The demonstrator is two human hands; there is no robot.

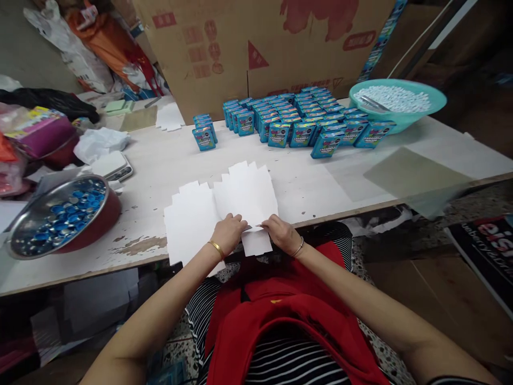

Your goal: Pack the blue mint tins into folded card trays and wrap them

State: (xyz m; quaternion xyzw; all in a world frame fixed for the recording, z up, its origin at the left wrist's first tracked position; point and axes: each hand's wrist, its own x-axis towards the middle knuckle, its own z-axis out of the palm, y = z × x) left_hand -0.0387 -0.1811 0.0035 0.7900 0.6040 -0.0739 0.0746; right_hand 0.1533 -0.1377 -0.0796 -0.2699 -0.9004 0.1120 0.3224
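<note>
My left hand (228, 234) and my right hand (284, 234) meet at the table's front edge. Between them they pinch a small white card blank (257, 244), its lower panel hanging toward my lap. Just beyond my fingers lie white card sheets (246, 187) with stepped edges, overlapping one another. Another such stack (188, 219) reaches under my left forearm and past the edge. Whether the held piece is separate from the sheets behind it is hard to make out.
Many blue caramel boxes (302, 133) stand in rows before a big cardboard carton (256, 48). A turquoise basin (435, 101) holds small white pieces. On the left are a metal bowl (105, 206) of blue-and-silver pieces and a small scale (116, 164). A translucent sheet (417, 174) overhangs the edge.
</note>
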